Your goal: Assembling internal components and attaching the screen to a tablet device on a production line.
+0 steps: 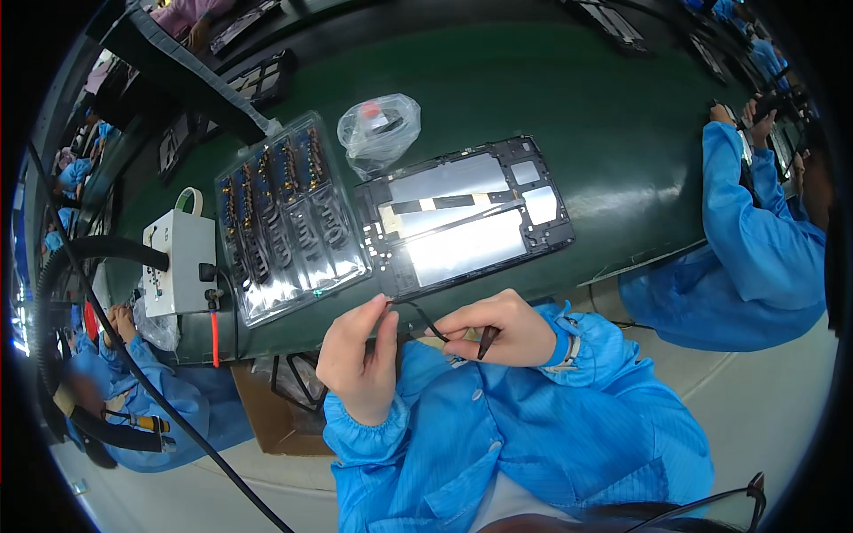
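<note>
At the far left, a co-worker in a blue smock (200, 404) sits beside the green counter (613, 98), while a black ribbed hose (115, 248) curves in to a white box (191, 258) standing near the counter's left end, with a red cable (215, 339) hanging from its lower right side. Next comes a clear plastic tray (293, 298), lying at a slant, with rows of small dark parts in its compartments, gold and blue bits showing in the upper ones. Below the counter's edge, an open cardboard box (251, 404) holds black frames (293, 382). The left hand (360, 355) is raised with thumb and index finger close together at one end of a thin dark strip (426, 318); I cannot tell whether they grip it. Behind, a crumpled clear bag (391, 133) with a red spot inside sits between the tray and a flat black device frame (471, 258) with silver panels, laid on the counter. The strip bends down from the left fingertips, in front of the frame's near edge, to the right hand (511, 329), which pinches its other end and also holds a dark pointed tool (488, 341), tip downward. Farther right, another co-worker's blue sleeve (755, 191) reaches over the counter.
</note>
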`<state>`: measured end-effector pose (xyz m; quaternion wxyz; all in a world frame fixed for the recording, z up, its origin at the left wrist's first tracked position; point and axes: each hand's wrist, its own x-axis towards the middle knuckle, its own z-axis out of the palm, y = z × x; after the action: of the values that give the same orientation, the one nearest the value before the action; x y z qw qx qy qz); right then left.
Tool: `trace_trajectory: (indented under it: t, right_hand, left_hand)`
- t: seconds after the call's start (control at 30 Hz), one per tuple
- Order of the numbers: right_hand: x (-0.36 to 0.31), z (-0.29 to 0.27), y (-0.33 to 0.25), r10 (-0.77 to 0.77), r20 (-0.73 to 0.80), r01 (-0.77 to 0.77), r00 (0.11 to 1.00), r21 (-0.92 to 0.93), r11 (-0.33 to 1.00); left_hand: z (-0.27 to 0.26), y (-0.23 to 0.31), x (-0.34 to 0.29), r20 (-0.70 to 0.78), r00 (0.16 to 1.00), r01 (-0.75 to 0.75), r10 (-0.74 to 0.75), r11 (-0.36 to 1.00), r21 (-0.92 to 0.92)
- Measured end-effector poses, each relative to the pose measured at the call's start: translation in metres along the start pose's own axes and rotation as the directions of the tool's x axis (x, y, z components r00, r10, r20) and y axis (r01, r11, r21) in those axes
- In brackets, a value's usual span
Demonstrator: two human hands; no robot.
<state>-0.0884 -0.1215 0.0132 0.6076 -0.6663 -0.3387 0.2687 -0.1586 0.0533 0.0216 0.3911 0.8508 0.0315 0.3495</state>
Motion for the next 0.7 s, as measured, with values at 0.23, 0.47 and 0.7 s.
trace_trajectory:
  t: [0.23, 0.47, 0.7]
  right_hand:
    - [0.01, 0.004, -0.006, -0.31, -0.181, 0.309, 0.933, -0.035, 0.95]
    - [0.012, 0.011, -0.007, -0.257, -0.333, 0.266, 0.907, -0.018, 0.964]
    - [0.014, 0.01, -0.004, -0.478, -0.371, 0.426, 0.796, -0.217, 0.878]
  left_hand:
    - [0.005, 0.015, 0.003, 0.036, 0.984, -0.177, 0.176, 0.984, 0.018]
    - [0.018, 0.023, -0.001, -0.04, 0.963, -0.261, 0.267, 0.958, 0.12]
    - [0.034, 0.028, -0.004, -0.15, 0.983, -0.113, 0.105, 0.993, -0.042]
